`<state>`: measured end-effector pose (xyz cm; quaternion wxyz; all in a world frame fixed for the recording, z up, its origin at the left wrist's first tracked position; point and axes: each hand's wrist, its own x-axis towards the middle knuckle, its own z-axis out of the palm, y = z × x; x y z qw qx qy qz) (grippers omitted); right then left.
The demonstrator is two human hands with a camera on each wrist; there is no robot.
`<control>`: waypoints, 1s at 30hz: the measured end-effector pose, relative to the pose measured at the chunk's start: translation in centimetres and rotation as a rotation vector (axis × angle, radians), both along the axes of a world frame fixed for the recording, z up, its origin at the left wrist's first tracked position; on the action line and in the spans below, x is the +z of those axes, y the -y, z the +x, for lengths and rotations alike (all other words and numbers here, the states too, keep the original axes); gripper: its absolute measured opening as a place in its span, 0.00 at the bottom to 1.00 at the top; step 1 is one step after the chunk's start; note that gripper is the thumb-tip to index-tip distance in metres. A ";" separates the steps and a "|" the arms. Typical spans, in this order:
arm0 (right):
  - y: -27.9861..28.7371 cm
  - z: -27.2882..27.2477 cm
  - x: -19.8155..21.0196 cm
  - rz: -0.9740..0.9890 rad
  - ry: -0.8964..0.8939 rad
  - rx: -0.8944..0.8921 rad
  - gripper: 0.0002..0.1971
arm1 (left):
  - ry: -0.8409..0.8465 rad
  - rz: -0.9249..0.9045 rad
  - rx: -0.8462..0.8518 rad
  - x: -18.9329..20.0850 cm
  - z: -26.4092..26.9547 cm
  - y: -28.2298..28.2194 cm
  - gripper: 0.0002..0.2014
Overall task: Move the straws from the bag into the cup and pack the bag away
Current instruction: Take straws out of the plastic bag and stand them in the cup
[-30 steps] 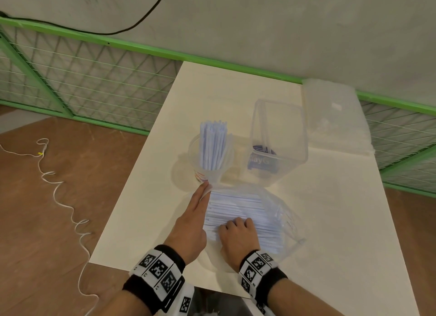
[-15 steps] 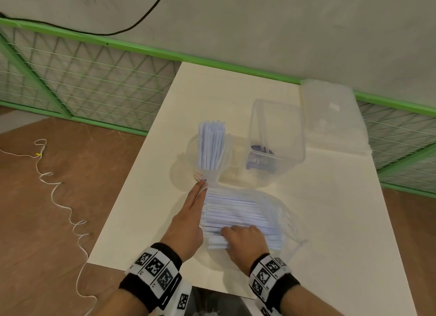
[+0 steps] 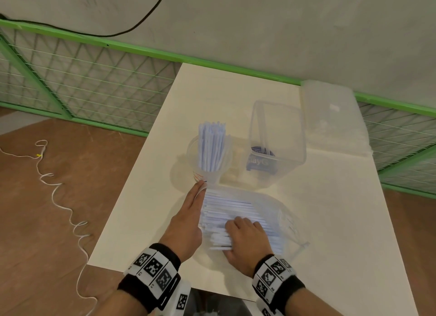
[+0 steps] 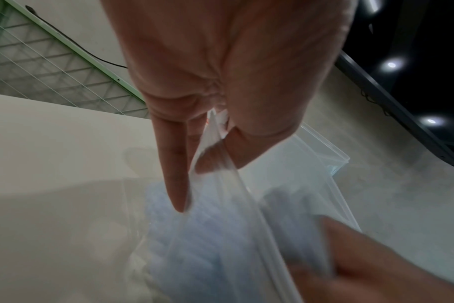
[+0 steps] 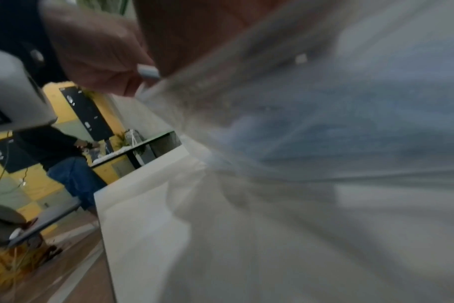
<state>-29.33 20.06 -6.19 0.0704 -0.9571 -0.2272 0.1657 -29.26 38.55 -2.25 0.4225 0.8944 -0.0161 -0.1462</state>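
Observation:
A clear cup (image 3: 213,172) holding upright white-blue straws (image 3: 211,148) stands mid-table. Just in front of it lies the clear bag (image 3: 280,212), with many straws (image 3: 231,205) lying crosswise inside. My left hand (image 3: 200,189) lies along the bag's left mouth, and in the left wrist view its thumb and fingers (image 4: 179,184) pinch the bag's rim (image 4: 220,170). My right hand (image 3: 238,223) is over the bag, its fingers curled on a bundle of straws (image 3: 219,241) whose ends stick out to the left. A straw end (image 5: 148,71) shows by the right thumb.
A clear square container (image 3: 278,146) with a blue-labelled item inside stands right of the cup. Its lid (image 3: 330,117) lies at the table's (image 3: 342,221) back right corner. A green mesh fence (image 3: 94,84) runs behind, and a white cord (image 3: 59,198) lies on the floor at left.
My right hand has shifted slightly right and drawn a bundle of straws toward the bag's near left side. The left hand has kept its hold on the bag's mouth.

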 end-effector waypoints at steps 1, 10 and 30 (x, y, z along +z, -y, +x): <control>0.4 0.0 0.3 0.043 0.018 -0.030 0.16 | 0.002 -0.003 0.000 0.0 0.0 0.0 0.49; 2.1 0.6 7.5 0.925 -0.090 -0.592 0.12 | -0.012 0.000 -0.007 -0.2 0.6 -0.1 0.48; 1.9 7.3 17.1 1.054 -0.062 -0.465 0.07 | -0.040 -0.022 0.005 -0.3 0.2 -0.5 0.48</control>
